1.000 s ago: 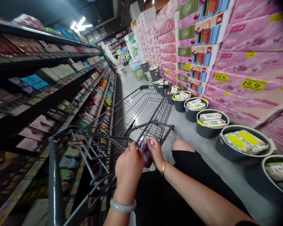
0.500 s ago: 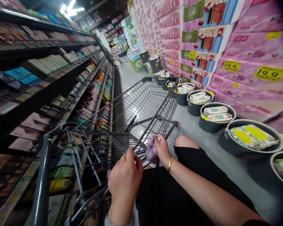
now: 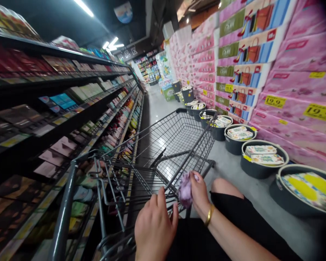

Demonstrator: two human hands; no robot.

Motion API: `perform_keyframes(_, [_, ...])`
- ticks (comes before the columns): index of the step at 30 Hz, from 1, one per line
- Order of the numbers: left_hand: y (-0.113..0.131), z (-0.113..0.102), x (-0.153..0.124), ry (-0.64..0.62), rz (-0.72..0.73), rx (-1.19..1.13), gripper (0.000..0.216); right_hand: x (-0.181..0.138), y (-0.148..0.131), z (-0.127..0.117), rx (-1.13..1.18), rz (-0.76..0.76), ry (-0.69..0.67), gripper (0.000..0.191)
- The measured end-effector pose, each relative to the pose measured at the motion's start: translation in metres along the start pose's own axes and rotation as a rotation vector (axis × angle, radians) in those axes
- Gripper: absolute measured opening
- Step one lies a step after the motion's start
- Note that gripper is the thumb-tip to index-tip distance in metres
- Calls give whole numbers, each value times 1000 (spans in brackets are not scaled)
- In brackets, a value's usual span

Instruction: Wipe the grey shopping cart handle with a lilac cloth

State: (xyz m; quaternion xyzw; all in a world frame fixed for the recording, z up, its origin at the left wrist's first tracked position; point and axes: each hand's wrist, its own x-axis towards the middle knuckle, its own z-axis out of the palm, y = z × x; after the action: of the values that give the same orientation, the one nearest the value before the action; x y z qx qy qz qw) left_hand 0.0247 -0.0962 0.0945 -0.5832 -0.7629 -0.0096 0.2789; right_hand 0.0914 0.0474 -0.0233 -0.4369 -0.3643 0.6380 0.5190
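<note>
Right hand (image 3: 199, 194): closed around a crumpled purple cloth (image 3: 185, 188), held against the cart (image 3: 195, 110) at its side rail.
Left hand (image 3: 154, 228): fingers loosely spread, tips at the cart's wires.
Edges: shelving (image 3: 70, 90) close on the left, grey buckets (image 3: 263, 168) just beside on the right.
Open room: bare aisle floor (image 3: 156, 105) ahead.
Writing: yellow tags (image 3: 275, 102) read 19.9 on pink packs (image 3: 293, 54).

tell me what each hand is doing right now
Left hand: open, fingertips at the rim of the grey wire shopping cart, gripping nothing.
Right hand: closed on a crumpled pale purple wad.
</note>
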Motion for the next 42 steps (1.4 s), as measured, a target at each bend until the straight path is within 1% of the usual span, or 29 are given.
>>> perform_keyframes(1, [-1,1,-3,39,0,-1,50,2,0,-3,28,63,5,43])
perform_keyframes(2, [-2,3,-5,70,0,0,53,2,-5,-5,30,63,-7,42])
perform_keyframes(3, [-3,4,-7,89,3,-2,57,-1,-15,-5,4,-20,-35,40])
perform_keyframes(4, [-3,4,-9,98,9,-5,60,-6,-27,-4,-38,-161,-71,36])
perform_keyframes(6, [-4,5,-11,82,2,-17,64,-21,-55,3,-121,-505,-152,25])
perform_keyframes(7, [-4,6,-12,64,-7,-23,61,-29,-68,8,-161,-663,-205,19])
perform_keyframes(9, [-4,7,-11,12,-28,-32,46,-40,-84,21,-261,-919,-353,10])
perform_keyframes(11, [-5,8,-10,-37,-55,-43,31,-41,-90,32,-412,-1094,-530,10])
perform_keyframes(13, [-6,6,-9,-61,-82,-63,29,-29,-94,37,-612,-1182,-657,11])
perform_keyframes(14, [-6,5,-8,-66,-98,-75,31,-20,-97,38,-727,-1183,-682,14])
perform_keyframes(15, [-6,3,-7,-69,-111,-87,35,-9,-101,38,-846,-1160,-679,18])
perform_keyframes(18, [-6,-6,-4,-107,-146,-112,36,14,-113,37,-1135,-1047,-546,28])
perform_keyframes(20, [-6,-11,-2,-149,-165,-117,32,15,-119,39,-1237,-1017,-498,32])
perform_keyframes(22, [-6,-15,-1,-179,-164,-113,29,8,-121,40,-1292,-1030,-523,35])
perform_keyframes(25, [-11,-16,-4,-193,-147,-98,31,-1,-127,39,-1345,-1044,-654,37])
perform_keyframes(27, [-16,-15,-8,-193,-134,-94,32,5,-135,36,-1403,-988,-730,38])
perform_keyframes(28, [-19,-15,-11,-191,-130,-93,33,9,-140,34,-1445,-930,-726,39])
perform_keyframes(30, [-26,-14,-16,-181,-124,-96,33,17,-148,31,-1531,-795,-626,41])
perform_keyframes(32, [-34,-13,-21,-167,-127,-96,33,15,-150,32,-1584,-702,-506,44])
perform_keyframes(33, [-38,-13,-23,-163,-129,-92,33,10,-148,34,-1597,-688,-478,44])
perform_keyframes(35, [-46,-13,-27,-158,-132,-82,34,-3,-141,39,-1602,-708,-474,44])
perform_keyframes(36, [-51,-12,-30,-157,-130,-77,35,-9,-138,41,-1598,-732,-496,45])
perform_keyframes(38, [-58,-11,-34,-153,-112,-77,37,-13,-138,45,-1596,-737,-608,47])
perform_keyframes(40, [-63,-10,-38,-146,-88,-85,38,-6,-148,45,-1630,-619,-742,50])
perform_keyframes(41, [-64,-10,-40,-143,-81,-89,39,0,-154,44,-1661,-537,-779,49])
perform_keyframes(42, [-65,-9,-41,-140,-81,-90,39,4,-160,43,-1694,-466,-783,48])
